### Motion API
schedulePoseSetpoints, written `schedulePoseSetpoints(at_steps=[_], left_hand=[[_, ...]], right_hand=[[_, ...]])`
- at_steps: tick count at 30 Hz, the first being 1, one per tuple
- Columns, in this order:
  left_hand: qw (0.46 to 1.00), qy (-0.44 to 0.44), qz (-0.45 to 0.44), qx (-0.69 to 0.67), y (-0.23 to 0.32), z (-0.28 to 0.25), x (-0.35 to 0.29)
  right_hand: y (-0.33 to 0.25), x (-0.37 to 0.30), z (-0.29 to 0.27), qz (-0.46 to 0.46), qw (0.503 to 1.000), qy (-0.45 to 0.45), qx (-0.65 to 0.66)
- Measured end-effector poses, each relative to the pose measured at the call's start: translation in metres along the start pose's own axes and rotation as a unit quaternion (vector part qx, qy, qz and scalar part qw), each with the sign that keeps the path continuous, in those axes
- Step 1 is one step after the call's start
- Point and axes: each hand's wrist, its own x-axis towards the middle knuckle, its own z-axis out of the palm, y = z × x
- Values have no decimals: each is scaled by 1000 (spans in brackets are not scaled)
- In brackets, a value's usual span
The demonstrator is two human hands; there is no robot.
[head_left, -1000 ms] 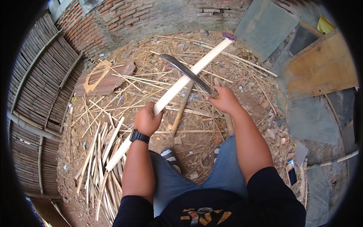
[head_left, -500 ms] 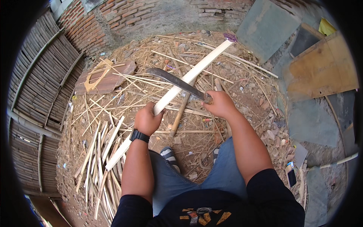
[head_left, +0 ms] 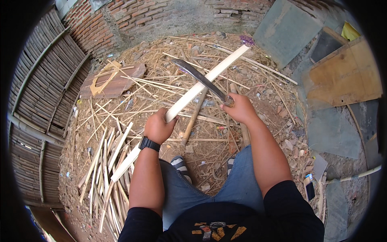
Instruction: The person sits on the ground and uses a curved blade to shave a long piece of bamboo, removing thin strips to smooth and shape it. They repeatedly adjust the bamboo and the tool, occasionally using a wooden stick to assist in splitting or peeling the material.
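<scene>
A long pale bamboo strip [head_left: 187, 98] slants from lower left to upper right in front of me. My left hand [head_left: 158, 126], with a black watch at the wrist, is closed round it near the middle. In my right hand [head_left: 240, 108] is the handle of a machete [head_left: 197, 75] with a dark, curved blade. That blade crosses over the strip and points away to the upper left; whether its edge touches the strip I cannot tell. A round wooden stick [head_left: 194, 117] lies under the crossing, between my feet and the strip.
Split bamboo strips [head_left: 105, 169] lie heaped at my left. Beyond them is a brown board [head_left: 115, 84] with scraps on it. Shavings and rubble cover the ground. A woven bamboo wall [head_left: 36, 92] stands left, a brick wall [head_left: 161, 20] ahead, and sheets of board [head_left: 342, 74] at right.
My right hand has moved the machete a little away and to the right along the strip. My left hand keeps its hold and has hardly moved.
</scene>
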Motion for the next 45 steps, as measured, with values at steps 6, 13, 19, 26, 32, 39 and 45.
schedulePoseSetpoints(at_steps=[6,13,19,26,32,39,45], left_hand=[[1000,-11,-5,-1,6,-4,-1],[1000,-22,-5,7,3,-4,-1],[999,-35,1,10,-3,0,0],[999,-48,2,25,-3,1,0],[998,-59,-2,28,3,-1,0],[996,-75,17,37,3,4,-1],[996,-80,26,34,2,6,-1]], right_hand=[[2,0,3,-10,1000,1,-10],[5,2,6,-17,1000,-6,-14],[2,3,9,-22,999,-36,-24],[-5,-1,9,-25,998,-50,-25],[-6,-1,6,-24,997,-66,-26],[-14,-5,10,-59,994,-78,-46],[-16,-6,12,-54,993,-97,-47]])
